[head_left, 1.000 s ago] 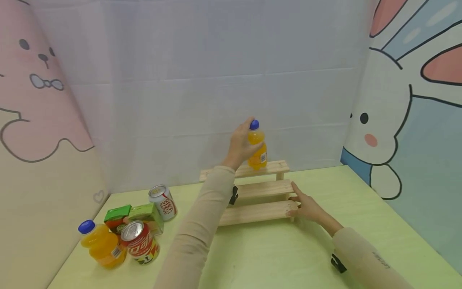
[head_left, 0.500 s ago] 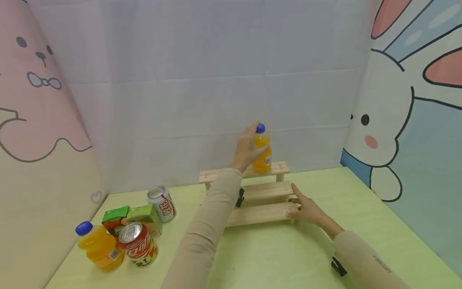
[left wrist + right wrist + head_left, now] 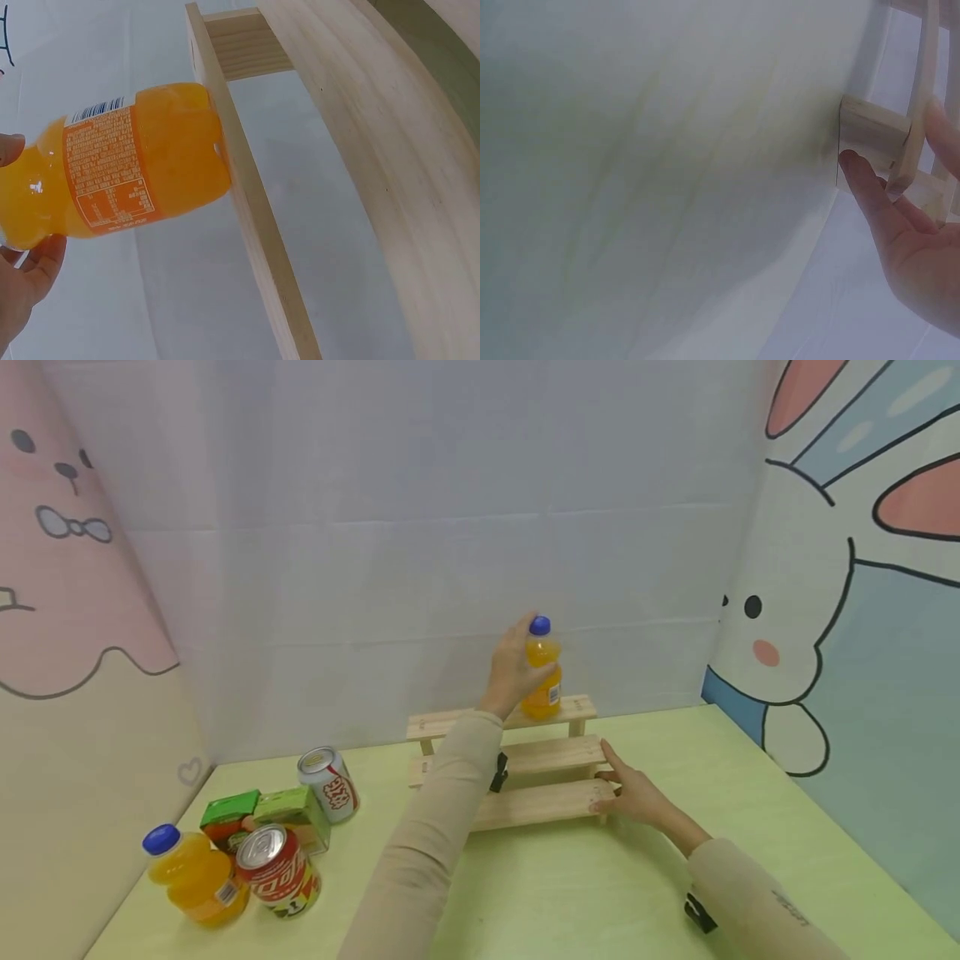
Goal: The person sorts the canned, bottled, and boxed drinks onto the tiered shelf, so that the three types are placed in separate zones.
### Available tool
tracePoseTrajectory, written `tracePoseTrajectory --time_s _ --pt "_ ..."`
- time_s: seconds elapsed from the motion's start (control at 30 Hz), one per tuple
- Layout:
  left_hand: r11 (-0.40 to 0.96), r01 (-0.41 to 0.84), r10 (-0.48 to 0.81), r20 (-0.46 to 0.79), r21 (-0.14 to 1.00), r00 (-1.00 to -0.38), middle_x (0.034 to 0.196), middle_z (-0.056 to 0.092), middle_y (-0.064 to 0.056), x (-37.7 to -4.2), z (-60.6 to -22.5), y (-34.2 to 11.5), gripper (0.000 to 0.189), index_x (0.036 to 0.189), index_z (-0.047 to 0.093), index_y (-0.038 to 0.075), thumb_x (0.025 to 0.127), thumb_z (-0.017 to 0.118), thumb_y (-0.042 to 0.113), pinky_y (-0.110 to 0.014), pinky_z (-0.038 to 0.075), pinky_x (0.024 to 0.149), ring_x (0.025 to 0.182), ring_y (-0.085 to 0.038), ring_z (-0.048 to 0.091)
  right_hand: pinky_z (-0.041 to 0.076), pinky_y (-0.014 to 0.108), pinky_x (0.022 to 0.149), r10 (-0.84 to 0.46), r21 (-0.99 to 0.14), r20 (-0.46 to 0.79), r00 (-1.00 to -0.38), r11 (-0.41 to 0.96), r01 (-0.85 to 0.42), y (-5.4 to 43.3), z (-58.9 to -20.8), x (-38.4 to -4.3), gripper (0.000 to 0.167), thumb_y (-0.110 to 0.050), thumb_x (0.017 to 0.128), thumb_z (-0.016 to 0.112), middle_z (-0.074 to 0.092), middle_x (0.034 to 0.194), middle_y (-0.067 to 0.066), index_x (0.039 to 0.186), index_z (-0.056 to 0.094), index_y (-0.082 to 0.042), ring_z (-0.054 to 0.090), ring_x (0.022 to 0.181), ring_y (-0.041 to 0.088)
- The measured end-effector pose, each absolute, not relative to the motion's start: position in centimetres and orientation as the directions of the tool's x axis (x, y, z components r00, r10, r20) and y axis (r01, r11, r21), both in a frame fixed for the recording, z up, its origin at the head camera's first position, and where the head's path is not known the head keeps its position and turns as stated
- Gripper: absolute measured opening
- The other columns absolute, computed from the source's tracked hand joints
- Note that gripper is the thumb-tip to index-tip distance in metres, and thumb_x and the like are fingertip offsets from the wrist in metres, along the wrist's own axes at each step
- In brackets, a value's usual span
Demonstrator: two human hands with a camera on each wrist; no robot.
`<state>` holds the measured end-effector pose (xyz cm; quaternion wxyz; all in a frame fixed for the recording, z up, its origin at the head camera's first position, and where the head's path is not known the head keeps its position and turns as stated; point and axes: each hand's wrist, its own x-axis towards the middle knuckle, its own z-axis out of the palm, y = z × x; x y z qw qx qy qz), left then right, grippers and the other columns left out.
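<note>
An orange soda bottle (image 3: 543, 681) with a blue cap stands upright on the top board of a three-tier wooden rack (image 3: 555, 753). My left hand (image 3: 513, 672) holds it round the upper part, fingers on one side and thumb on the other. In the left wrist view the base of the bottle (image 3: 142, 161) meets the top board. At the rack's right end, my right hand (image 3: 637, 793) grips the ends of the lower two boards. The right wrist view has that hand (image 3: 922, 247) with its fingers round the wood. My left sleeve hides part of the rack's left side.
Grouped at the left are a second orange soda bottle (image 3: 198, 877), a red can (image 3: 279, 872), a white can (image 3: 330, 785), a green box (image 3: 296, 818) and a darker green box (image 3: 228, 818). A white curtain (image 3: 360, 610) hangs close behind the rack.
My left hand and the bottle have shifted slightly right and down onto the top board, then stayed there. The right hand keeps its place on the rack.
</note>
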<state>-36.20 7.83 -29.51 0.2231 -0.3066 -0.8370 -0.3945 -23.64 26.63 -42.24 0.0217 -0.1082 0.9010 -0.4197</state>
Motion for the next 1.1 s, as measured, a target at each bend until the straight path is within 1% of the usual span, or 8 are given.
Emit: tracePoseTrajectory --time_s 0.17,0.43,0.53,0.77,0.83,0.97,1.1 --pt "0.490 0.683 0.316 0.620 0.542 -0.718 0.136 0.041 -0.013 -36.1 -29.9 7.6 0.077 0.140 0.028 0.004 0.078 0.072 0.014 -0.038 0.033 0.102 0.123 -0.027 0.039 0.048 0.049 0.079 -0.219 -0.754 0.055 -0.974 0.630 -0.184 26.3 -42.0 -23.7 0.101 -0.011 0.075 0.074 0.043 0.124 0.036 0.144 0.001 0.002 0.057 0.091 0.045" --pt "0.495 0.662 0.326 0.587 0.562 -0.741 0.140 0.036 -0.013 -35.6 -30.3 7.1 0.077 0.144 0.019 0.007 0.083 0.066 0.015 -0.039 0.030 0.104 0.126 -0.027 0.036 0.048 0.048 0.079 -0.222 -0.756 0.041 -0.974 0.630 -0.175 26.1 -42.0 -23.8 0.101 -0.011 0.076 0.074 0.042 0.125 0.035 0.144 0.000 0.001 0.058 0.090 0.044" --pt "0.485 0.665 0.331 0.584 0.568 -0.741 0.140 0.036 -0.013 -35.5 -30.6 6.9 0.074 0.143 0.021 0.006 0.084 0.065 0.014 -0.039 0.029 0.104 0.127 -0.027 0.035 0.048 0.049 0.079 -0.228 -0.753 0.046 -0.973 0.632 -0.183 26.2 -42.0 -23.8 0.102 -0.012 0.076 0.074 0.042 0.125 0.036 0.144 -0.001 0.001 0.058 0.090 0.044" --pt "0.471 0.687 0.347 0.601 0.553 -0.721 0.138 0.039 -0.014 -35.2 -30.9 6.1 0.060 0.137 0.033 -0.001 0.085 0.062 0.012 -0.037 0.029 0.105 0.126 -0.027 0.037 0.047 0.049 0.081 -0.199 -0.753 0.025 -0.980 0.641 -0.150 26.3 -41.9 -23.6 0.102 -0.014 0.076 0.074 0.042 0.126 0.035 0.144 -0.001 -0.001 0.057 0.093 0.045" --pt "0.477 0.688 0.346 0.602 0.548 -0.720 0.138 0.040 -0.014 -35.0 -31.0 5.9 0.059 0.136 0.035 -0.001 0.086 0.062 0.013 -0.037 0.029 0.105 0.125 -0.027 0.037 0.047 0.049 0.081 -0.200 -0.751 0.023 -0.980 0.644 -0.148 26.3 -41.9 -23.6 0.102 -0.014 0.076 0.073 0.042 0.126 0.035 0.144 -0.001 0.000 0.056 0.094 0.045" --pt "0.478 0.688 0.344 0.603 0.546 -0.719 0.135 0.042 -0.014 -34.8 -31.2 5.6 0.059 0.136 0.035 0.000 0.085 0.062 0.012 -0.038 0.034 0.101 0.120 -0.028 0.043 0.047 0.050 0.082 -0.203 -0.752 0.027 -0.979 0.641 -0.154 26.4 -42.0 -23.6 0.102 -0.014 0.076 0.074 0.042 0.126 0.035 0.144 -0.001 0.000 0.056 0.095 0.046" --pt "0.463 0.698 0.347 0.613 0.546 -0.710 0.134 0.043 -0.016 -34.6 -31.4 5.2 0.059 0.136 0.035 0.000 0.084 0.062 0.011 -0.038 0.038 0.098 0.115 -0.030 0.046 0.047 0.049 0.081 -0.203 -0.754 0.035 -0.979 0.637 -0.159 26.5 -42.0 -23.6 0.103 -0.014 0.075 0.074 0.042 0.125 0.035 0.144 -0.001 0.000 0.058 0.092 0.044"
